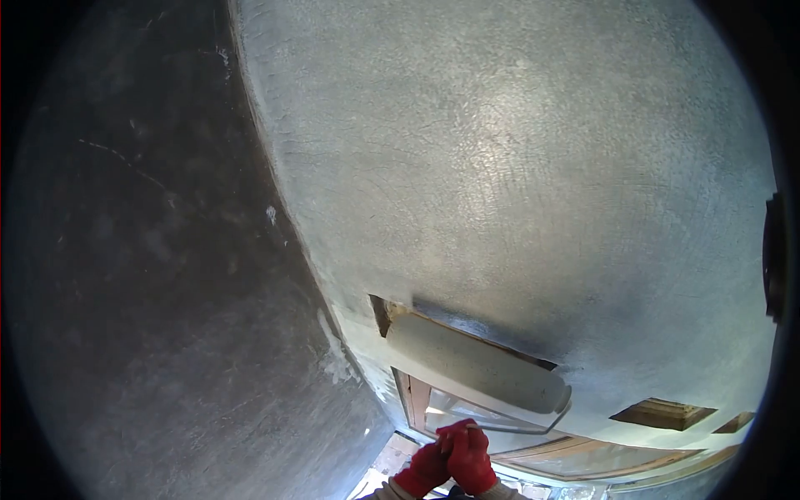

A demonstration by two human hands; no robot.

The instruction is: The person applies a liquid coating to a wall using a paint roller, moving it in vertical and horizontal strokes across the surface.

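Both of my hands wear red gloves and are closed together at the bottom of the view. My left hand [423,469] and my right hand [472,463] grip a paint roller [477,365], whose handle is hidden by the gloves. From them a thin bent metal rod [521,431] runs right and up to the roller's end. The long pale sleeve lies slanted against the light, wet-looking painted wall [517,192], partly over a dark-edged recess [380,315].
A dark grey unpainted surface [167,250] meets the painted one along a slanting edge at left, with white smears near it. Behind the roller is a wood-framed window [583,454]. Rectangular recesses [662,413] sit to the right, and a dark object [774,258] shows at the right edge.
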